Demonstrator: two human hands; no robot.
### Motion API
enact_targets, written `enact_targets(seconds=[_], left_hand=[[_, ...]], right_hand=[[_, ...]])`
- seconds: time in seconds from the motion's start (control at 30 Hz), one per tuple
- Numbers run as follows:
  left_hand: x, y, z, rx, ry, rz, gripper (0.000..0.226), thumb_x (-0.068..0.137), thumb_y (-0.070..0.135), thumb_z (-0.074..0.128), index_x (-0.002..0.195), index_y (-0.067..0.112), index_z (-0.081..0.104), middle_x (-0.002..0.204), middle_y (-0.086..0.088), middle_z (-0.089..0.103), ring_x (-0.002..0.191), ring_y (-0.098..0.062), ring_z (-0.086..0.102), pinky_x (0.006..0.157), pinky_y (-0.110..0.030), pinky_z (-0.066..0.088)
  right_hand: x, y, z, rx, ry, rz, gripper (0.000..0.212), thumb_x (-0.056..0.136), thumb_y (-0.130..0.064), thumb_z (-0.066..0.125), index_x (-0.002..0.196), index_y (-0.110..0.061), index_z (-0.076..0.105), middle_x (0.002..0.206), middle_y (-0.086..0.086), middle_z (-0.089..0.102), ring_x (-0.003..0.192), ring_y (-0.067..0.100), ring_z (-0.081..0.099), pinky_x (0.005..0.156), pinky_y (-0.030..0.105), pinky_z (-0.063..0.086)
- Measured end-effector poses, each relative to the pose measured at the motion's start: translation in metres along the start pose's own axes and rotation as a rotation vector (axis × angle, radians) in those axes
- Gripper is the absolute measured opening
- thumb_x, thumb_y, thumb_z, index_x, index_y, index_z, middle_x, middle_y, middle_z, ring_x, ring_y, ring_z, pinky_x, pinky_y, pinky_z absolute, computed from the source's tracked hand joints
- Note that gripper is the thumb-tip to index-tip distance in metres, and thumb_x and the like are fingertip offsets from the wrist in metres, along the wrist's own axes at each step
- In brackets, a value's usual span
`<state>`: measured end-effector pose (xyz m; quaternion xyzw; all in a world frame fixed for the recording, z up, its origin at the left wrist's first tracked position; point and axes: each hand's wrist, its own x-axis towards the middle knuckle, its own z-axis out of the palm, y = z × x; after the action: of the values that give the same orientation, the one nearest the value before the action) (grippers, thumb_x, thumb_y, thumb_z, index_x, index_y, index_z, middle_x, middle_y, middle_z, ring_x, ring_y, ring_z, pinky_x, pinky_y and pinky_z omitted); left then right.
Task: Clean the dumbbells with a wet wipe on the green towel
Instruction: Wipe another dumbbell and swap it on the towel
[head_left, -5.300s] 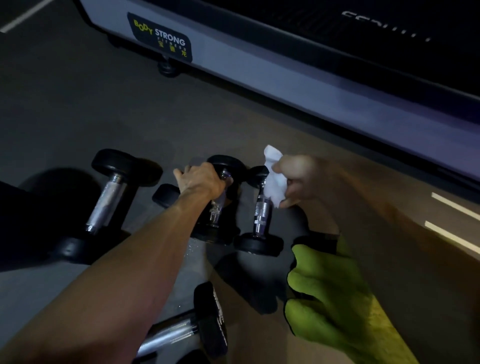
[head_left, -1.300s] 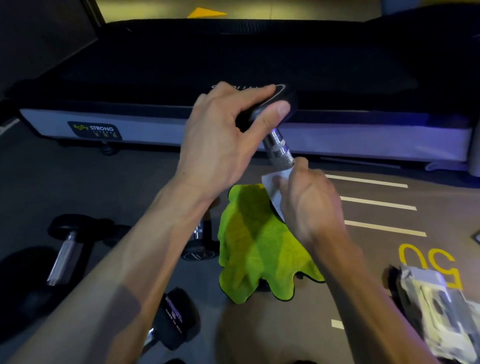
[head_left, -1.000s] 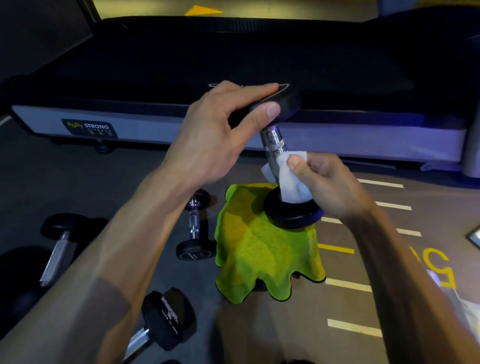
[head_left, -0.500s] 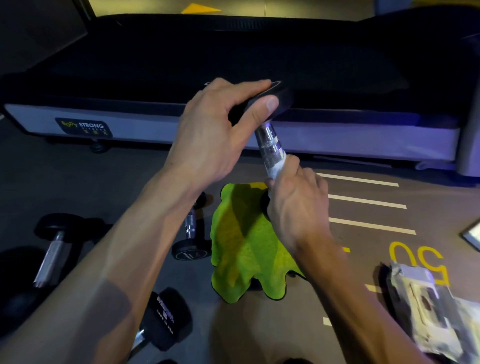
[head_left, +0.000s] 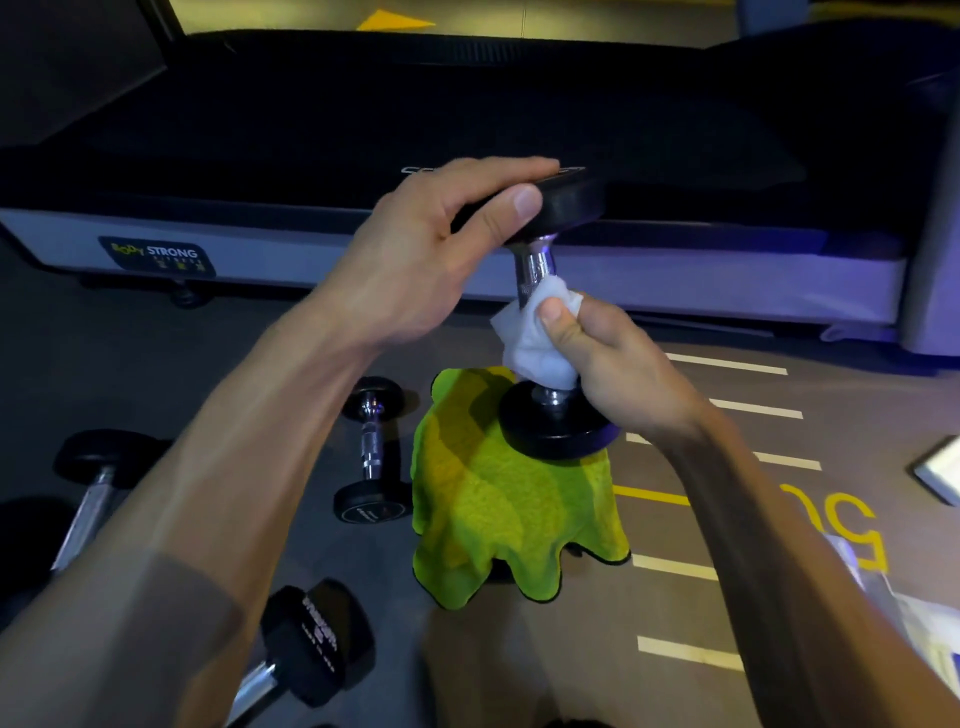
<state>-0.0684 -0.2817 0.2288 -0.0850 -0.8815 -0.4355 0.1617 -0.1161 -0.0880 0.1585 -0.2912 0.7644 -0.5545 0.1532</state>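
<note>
Black rubber dumbbells lay on the gym floor (head_left: 156, 374) at left, one small dumbbell (head_left: 371, 449) just beside a green towel (head_left: 493, 514). The left hand (head_left: 415, 260) was clamped over the top head of an upright dumbbell (head_left: 556, 434) standing on the towel, while the right hand (head_left: 618, 364) closed a white wet wipe (head_left: 535, 343) around its chrome handle.

dumbbell (head_left: 540, 270): glossy chrome handle, matt black ends | towel (head_left: 498, 514): fluffy cloth | wipe (head_left: 535, 343): soft white
</note>
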Motion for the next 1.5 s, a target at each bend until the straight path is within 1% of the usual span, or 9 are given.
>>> enact_targets(seconds=[0.2, 0.33, 0.53, 0.73, 0.93, 1.07, 1.23, 1.37, 1.5], left_hand=[[0.001, 0.004, -0.002, -0.112, -0.115, 0.047, 0.037, 0.108, 0.023, 0.051, 0.143, 0.015, 0.059, 0.137, 0.004, 0.065, 0.130, -0.002, 0.059, 0.107, -0.020, 0.045], [0.002, 0.007, 0.005, -0.069, -0.063, 0.029, 0.038, 0.105, 0.036, 0.054, 0.140, 0.024, 0.063, 0.136, 0.011, 0.067, 0.130, -0.001, 0.059, 0.112, -0.036, 0.048], [0.004, 0.011, 0.014, -0.015, 0.036, -0.007, 0.040, 0.102, 0.046, 0.055, 0.138, 0.030, 0.065, 0.131, 0.016, 0.069, 0.124, 0.001, 0.062, 0.108, -0.037, 0.051], [0.005, 0.011, 0.009, 0.008, 0.019, -0.016, 0.039, 0.103, 0.045, 0.052, 0.138, 0.031, 0.064, 0.129, 0.018, 0.069, 0.122, 0.003, 0.062, 0.107, -0.036, 0.051], [0.004, 0.011, 0.008, -0.007, 0.002, -0.014, 0.039, 0.103, 0.047, 0.053, 0.138, 0.034, 0.064, 0.130, 0.018, 0.069, 0.123, 0.002, 0.062, 0.108, -0.038, 0.051], [0.005, 0.008, 0.010, -0.016, 0.024, -0.010, 0.041, 0.103, 0.046, 0.053, 0.139, 0.030, 0.064, 0.132, 0.016, 0.069, 0.126, 0.001, 0.061, 0.109, -0.037, 0.050], [0.005, 0.013, 0.013, 0.010, 0.048, -0.010, 0.039, 0.104, 0.044, 0.053, 0.138, 0.030, 0.065, 0.130, 0.017, 0.069, 0.124, 0.002, 0.061, 0.107, -0.028, 0.049], [0.011, 0.013, 0.011, 0.084, 0.057, -0.038, 0.039, 0.104, 0.047, 0.053, 0.137, 0.033, 0.065, 0.132, 0.019, 0.068, 0.125, 0.006, 0.058, 0.104, -0.014, 0.044], [0.011, -0.001, 0.006, 0.005, 0.049, -0.053, 0.045, 0.100, 0.055, 0.051, 0.137, 0.034, 0.065, 0.127, 0.017, 0.071, 0.124, -0.002, 0.063, 0.109, -0.040, 0.050]], right_hand=[[0.010, -0.005, 0.014, 0.450, 0.132, 0.070, 0.060, 0.091, -0.059, 0.051, 0.102, -0.003, 0.072, 0.095, 0.028, 0.070, 0.076, 0.023, 0.065, 0.070, 0.033, 0.049], [0.002, -0.008, 0.023, -0.079, 0.247, -0.080, 0.030, 0.107, -0.039, 0.042, 0.111, -0.012, 0.056, 0.097, -0.004, 0.066, 0.089, 0.012, 0.062, 0.075, 0.034, 0.046], [0.001, -0.016, 0.056, -0.437, 0.510, 0.054, 0.018, 0.105, -0.022, 0.047, 0.116, -0.010, 0.042, 0.114, 0.015, 0.059, 0.097, 0.038, 0.059, 0.071, 0.037, 0.034], [0.005, -0.016, 0.026, -0.005, 0.383, 0.005, 0.040, 0.111, -0.040, 0.031, 0.096, -0.020, 0.062, 0.079, -0.007, 0.066, 0.075, 0.005, 0.062, 0.066, 0.022, 0.045], [0.021, -0.012, 0.027, 0.464, 0.364, 0.177, 0.059, 0.109, -0.046, 0.032, 0.080, -0.016, 0.074, 0.071, 0.012, 0.069, 0.064, 0.023, 0.064, 0.064, 0.039, 0.049], [0.016, -0.019, 0.040, 0.098, 0.458, -0.189, 0.028, 0.109, -0.024, 0.036, 0.103, -0.004, 0.056, 0.088, 0.003, 0.062, 0.080, 0.012, 0.058, 0.072, 0.030, 0.049], [0.017, -0.020, 0.048, -0.374, 0.489, -0.072, 0.013, 0.104, -0.035, 0.044, 0.102, -0.026, 0.035, 0.099, 0.004, 0.064, 0.084, 0.029, 0.064, 0.067, 0.042, 0.046], [0.025, -0.024, 0.027, -0.146, 0.369, -0.093, 0.028, 0.110, -0.032, 0.038, 0.095, -0.016, 0.057, 0.083, 0.002, 0.070, 0.073, 0.001, 0.061, 0.066, 0.024, 0.045], [0.034, -0.019, 0.016, 0.378, 0.239, 0.114, 0.062, 0.110, -0.044, 0.036, 0.067, -0.016, 0.071, 0.062, 0.011, 0.066, 0.055, 0.019, 0.057, 0.054, 0.027, 0.046]])
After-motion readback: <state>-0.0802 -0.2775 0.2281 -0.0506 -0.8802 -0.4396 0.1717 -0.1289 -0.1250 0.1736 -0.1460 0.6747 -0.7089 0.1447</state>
